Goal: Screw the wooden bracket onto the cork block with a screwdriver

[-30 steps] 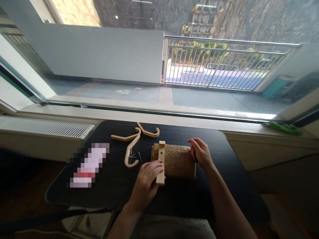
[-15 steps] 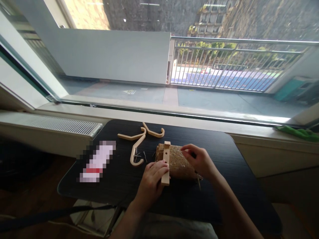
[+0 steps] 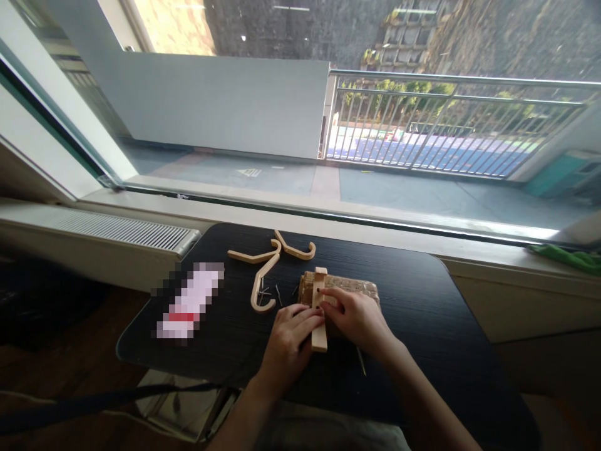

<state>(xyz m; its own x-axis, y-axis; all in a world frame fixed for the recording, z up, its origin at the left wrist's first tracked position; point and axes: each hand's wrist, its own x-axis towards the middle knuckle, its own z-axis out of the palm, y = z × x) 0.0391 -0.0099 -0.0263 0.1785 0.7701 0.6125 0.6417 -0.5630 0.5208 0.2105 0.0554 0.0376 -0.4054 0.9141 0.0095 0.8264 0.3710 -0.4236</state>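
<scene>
A pale wooden strip with holes and a raised end (image 3: 319, 341) lies across a brown, rough-textured block (image 3: 350, 285) on the dark table. My left hand (image 3: 288, 335) is closed over the strip's near half and keeps it against the block. At the strip's holes are the thumb and forefinger of my right hand (image 3: 359, 319); whether something small is between them I cannot tell. A thin rod (image 3: 360, 361) sticks out below my right palm, its other end hidden by the hand. Several loose screws or nails (image 3: 264, 292) lie left of the block.
Three hook-shaped wooden pieces (image 3: 266, 275) lie to the left and back on the black table (image 3: 422, 294). A blurred pink-white item (image 3: 195, 297) is near the left edge. Beyond stand a radiator (image 3: 141, 235), the window sill and a green cloth (image 3: 563, 258).
My right hand has moved left and down, from above the block onto the wooden strip, and the thin rod has moved along with it. My left hand stays on the strip.
</scene>
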